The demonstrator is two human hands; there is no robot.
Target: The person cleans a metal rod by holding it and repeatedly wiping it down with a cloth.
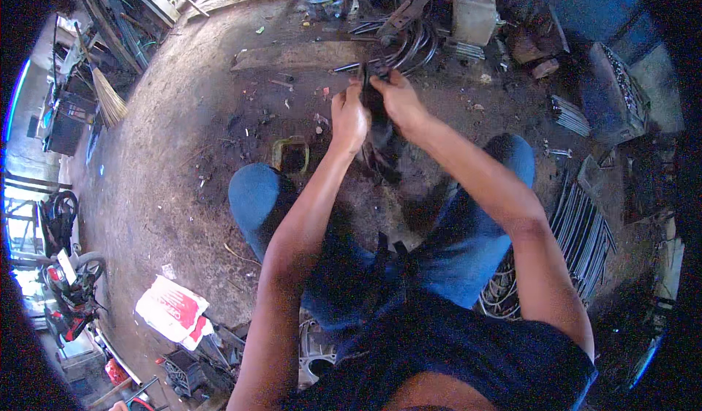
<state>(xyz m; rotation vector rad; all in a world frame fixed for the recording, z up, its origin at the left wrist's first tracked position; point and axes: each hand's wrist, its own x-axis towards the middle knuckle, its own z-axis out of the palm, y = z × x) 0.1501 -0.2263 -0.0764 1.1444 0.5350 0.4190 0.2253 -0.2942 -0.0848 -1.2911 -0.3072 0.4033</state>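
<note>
Both arms reach forward over my bent knees. My left hand [351, 118] is closed on the left side of a dark, long object [374, 104]. From the other side my right hand [401, 105] grips the same object, its fingers curled near the upper end. The object is too dark to tell its kind; it may be cloth or a greasy part. Below my hands a dark, limp-looking mass [382, 155] shows above the ground, and I cannot tell whether it belongs to the held object. A yellowish square container [306, 143] with dark contents sits left of it.
Coiled cables [418, 45] and a pale jerrycan [474, 14] lie beyond my hands, near a flat board [300, 55]. Bundled metal rods [578, 228] are at my right. A red-and-white bag [174, 310] lies on the left, with a broom [108, 96] and motorcycle [73, 287] farther off.
</note>
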